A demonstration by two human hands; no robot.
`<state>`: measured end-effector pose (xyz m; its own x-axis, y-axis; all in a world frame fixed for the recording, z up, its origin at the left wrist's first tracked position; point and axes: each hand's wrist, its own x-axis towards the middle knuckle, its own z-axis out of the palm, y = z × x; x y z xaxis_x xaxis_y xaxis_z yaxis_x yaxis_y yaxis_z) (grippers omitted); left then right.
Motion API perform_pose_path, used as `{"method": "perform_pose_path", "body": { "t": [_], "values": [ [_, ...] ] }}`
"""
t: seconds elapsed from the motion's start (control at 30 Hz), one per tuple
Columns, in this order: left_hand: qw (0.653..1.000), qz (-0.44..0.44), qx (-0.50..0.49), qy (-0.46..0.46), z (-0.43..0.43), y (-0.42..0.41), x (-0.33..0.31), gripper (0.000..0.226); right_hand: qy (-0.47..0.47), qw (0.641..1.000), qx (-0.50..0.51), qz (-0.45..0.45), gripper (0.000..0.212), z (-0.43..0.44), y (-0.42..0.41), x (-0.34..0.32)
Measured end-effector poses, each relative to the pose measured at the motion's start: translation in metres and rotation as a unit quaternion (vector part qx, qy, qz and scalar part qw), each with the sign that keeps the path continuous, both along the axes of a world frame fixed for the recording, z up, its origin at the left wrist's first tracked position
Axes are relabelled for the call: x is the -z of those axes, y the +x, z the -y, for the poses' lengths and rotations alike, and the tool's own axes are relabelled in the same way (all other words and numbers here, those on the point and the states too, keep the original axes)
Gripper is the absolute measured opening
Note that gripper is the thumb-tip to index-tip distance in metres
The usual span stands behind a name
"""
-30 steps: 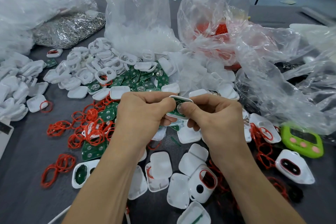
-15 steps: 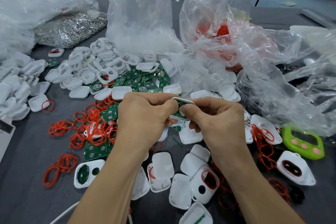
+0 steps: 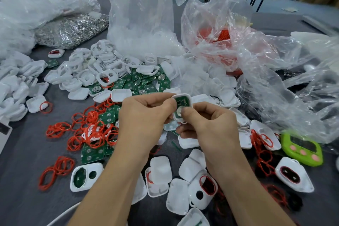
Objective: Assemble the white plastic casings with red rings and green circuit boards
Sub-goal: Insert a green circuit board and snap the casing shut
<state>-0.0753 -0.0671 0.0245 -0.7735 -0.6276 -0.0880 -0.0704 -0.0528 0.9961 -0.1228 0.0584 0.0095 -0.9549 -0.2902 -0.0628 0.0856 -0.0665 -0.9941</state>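
White plastic casing (image 3: 181,95): being held up over the table (image 3: 22,152) between both hands, above the near edge of the loose board heap (image 3: 143,82).
Green circuit board (image 3: 180,101): sitting inside the casing's open face, with a round metal contact showing low on it.
Left hand (image 3: 143,115): pinching the casing's left edge, fingers curled.
Right hand (image 3: 211,126): gripping from the right and beneath, its thumb (image 3: 187,114) pressing on the board's lower end.
Change: the casing is staying where it was a moment ago but is tipping more upright, so more of the board is facing the camera.
Meaning: the board is probably being pushed home; I cannot tell whether a ring is already lying under it.
Edges: the thumb is working just inside the white rim, which is standing slightly proud of the board.
Open room: red rings (image 3: 91,130) are lying near on the left and empty shells (image 3: 161,170) are crowding below; crinkled bags (image 3: 275,79) are hemming in the right, so setting-down space is looking tight.
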Motion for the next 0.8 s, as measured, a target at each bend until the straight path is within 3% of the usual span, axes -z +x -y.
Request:
{"method": "perform_pose_path", "body": {
  "t": [0.1, 0.23, 0.43, 0.7, 0.8],
  "values": [
    [1.000, -0.009, -0.006, -0.025, -0.001, 0.001, -0.001, 0.015, 0.004, 1.000, -0.020, -0.017, 0.008, 0.000, 0.001, -0.001],
    [0.998, -0.012, -0.013, -0.059, -0.004, 0.001, -0.001, 0.015, 0.000, 0.999, -0.044, -0.022, 0.017, 0.000, 0.002, -0.003],
    [0.999, -0.018, 0.040, 0.016, -0.002, 0.003, -0.003, 0.010, -0.027, 0.998, -0.051, -0.003, 0.018, -0.001, 0.001, -0.005],
    [0.973, -0.047, 0.193, 0.120, 0.009, 0.002, 0.001, 0.053, -0.024, 1.000, -0.008, -0.013, 0.014, -0.002, -0.003, 0.000],
    [0.967, -0.056, 0.244, 0.046, 0.012, 0.002, 0.003, 0.083, -0.017, 1.000, -0.010, -0.020, 0.008, -0.004, -0.005, 0.000]
  ]
}}
